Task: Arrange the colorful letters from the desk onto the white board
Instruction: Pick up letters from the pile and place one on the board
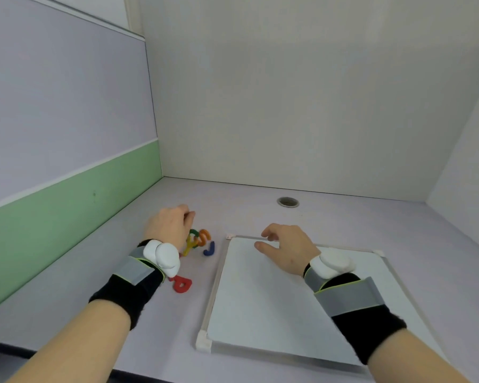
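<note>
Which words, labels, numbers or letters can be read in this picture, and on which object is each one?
No printed text shows anywhere. Only the toy letters on the desk can be read:
"J": the blue letter.
"S": the orange letter.
"P", probably: the red letter, partly hidden by the wrist.
Green letter and yellow letter: tangled, cannot be read.
White board: blank.

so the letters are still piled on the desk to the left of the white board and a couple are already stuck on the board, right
Not quite. The white board has no letters on it; its surface is bare in the head view. The rest holds: the colorful letters lie on the desk to the left of the board, with the left hand over them.
</note>
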A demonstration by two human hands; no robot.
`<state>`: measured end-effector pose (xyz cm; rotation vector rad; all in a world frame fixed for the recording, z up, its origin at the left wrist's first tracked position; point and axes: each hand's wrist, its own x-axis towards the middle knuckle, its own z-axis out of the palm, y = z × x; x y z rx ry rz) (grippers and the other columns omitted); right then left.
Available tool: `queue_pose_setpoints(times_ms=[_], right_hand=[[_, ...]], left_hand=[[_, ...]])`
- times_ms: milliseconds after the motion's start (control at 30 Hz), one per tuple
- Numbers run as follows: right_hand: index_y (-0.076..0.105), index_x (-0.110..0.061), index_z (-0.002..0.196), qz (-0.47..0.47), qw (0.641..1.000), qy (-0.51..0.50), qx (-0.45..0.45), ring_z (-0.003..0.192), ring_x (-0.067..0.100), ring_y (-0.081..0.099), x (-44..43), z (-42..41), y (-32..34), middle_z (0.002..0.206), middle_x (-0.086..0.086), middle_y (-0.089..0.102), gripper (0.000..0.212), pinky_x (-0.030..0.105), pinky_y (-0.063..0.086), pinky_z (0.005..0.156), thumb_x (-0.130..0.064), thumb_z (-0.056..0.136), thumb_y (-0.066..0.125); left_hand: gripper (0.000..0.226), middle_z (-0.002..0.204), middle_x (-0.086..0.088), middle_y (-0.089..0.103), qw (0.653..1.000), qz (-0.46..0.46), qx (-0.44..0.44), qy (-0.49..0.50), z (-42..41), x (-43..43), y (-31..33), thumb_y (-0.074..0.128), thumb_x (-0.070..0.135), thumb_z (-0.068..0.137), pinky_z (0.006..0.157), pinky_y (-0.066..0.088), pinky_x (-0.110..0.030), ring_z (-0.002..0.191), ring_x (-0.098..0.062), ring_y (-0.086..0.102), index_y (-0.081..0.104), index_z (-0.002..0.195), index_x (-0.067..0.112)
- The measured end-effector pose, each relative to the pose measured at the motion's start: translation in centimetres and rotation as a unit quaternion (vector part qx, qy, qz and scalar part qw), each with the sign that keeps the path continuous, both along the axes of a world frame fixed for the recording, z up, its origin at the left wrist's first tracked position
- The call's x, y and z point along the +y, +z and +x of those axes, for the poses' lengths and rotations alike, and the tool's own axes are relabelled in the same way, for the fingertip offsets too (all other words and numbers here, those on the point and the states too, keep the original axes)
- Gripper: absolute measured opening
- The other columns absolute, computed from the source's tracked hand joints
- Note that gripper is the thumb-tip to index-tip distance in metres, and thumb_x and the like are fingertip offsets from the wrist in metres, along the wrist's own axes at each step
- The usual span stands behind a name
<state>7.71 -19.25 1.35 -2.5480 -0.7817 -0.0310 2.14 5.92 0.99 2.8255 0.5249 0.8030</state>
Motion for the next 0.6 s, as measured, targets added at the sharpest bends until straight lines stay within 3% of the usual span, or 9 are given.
queue_pose_setpoints(times_ms=[133, 267, 333, 433, 600], right_hand=[[0.060, -0.019, 0.113, 0.028, 1.000, 0.001, 0.007, 0.106, 0.018, 0.058, 0.8, 0.5, -0.4, 0.110, 0.000, 0.067, 0.038, 0.034, 0.045, 0.092, -0.046, 0.086, 0.054], [0.067, -0.017, 0.101, 0.102, 0.995, -0.002, 0.019, 0.094, 0.016, 0.064, 1.9, 1.1, -0.5, 0.099, 0.000, 0.072, 0.027, 0.032, 0.049, 0.088, -0.037, 0.086, 0.056], [0.069, -0.017, 0.096, 0.149, 0.988, -0.008, 0.029, 0.087, 0.015, 0.065, 2.4, 1.0, -0.3, 0.094, 0.001, 0.073, 0.023, 0.028, 0.049, 0.083, -0.033, 0.086, 0.057], [0.070, -0.019, 0.089, 0.223, 0.973, -0.017, 0.055, 0.082, 0.018, 0.067, 3.2, 1.4, -0.3, 0.086, 0.003, 0.074, 0.017, 0.032, 0.052, 0.082, -0.031, 0.084, 0.058], [0.070, -0.016, 0.081, 0.322, 0.940, -0.015, 0.109, 0.065, 0.015, 0.068, 4.2, 1.8, -0.2, 0.072, 0.002, 0.072, 0.015, 0.037, 0.057, 0.077, -0.029, 0.081, 0.062]], left_hand=[[0.033, 0.059, -0.008, 0.068, 0.985, -0.148, -0.077, -0.035, 0.4, -0.1, 0.1, 0.047, 0.035, 0.095, 0.052, 0.056, -0.038, 0.051, -0.029, 0.064, 0.062, 0.077, 0.012], [0.038, 0.060, -0.010, 0.067, 0.901, -0.403, -0.118, -0.107, 1.7, -2.9, 0.5, 0.046, 0.029, 0.097, 0.045, 0.053, -0.028, 0.045, -0.022, 0.064, 0.061, 0.069, 0.007], [0.042, 0.058, -0.009, 0.065, 0.856, -0.482, -0.130, -0.133, 2.2, -4.8, 0.7, 0.042, 0.030, 0.098, 0.042, 0.047, -0.024, 0.043, -0.022, 0.061, 0.058, 0.067, 0.007], [0.043, 0.064, -0.013, 0.065, 0.827, -0.528, -0.109, -0.156, 3.4, -7.0, 0.3, 0.037, 0.032, 0.100, 0.039, 0.045, -0.020, 0.046, -0.021, 0.062, 0.057, 0.073, 0.004], [0.040, 0.068, -0.014, 0.062, 0.817, -0.544, -0.101, -0.161, 5.0, -8.5, -0.7, 0.034, 0.028, 0.098, 0.042, 0.047, -0.022, 0.052, -0.022, 0.064, 0.056, 0.073, 0.006]])
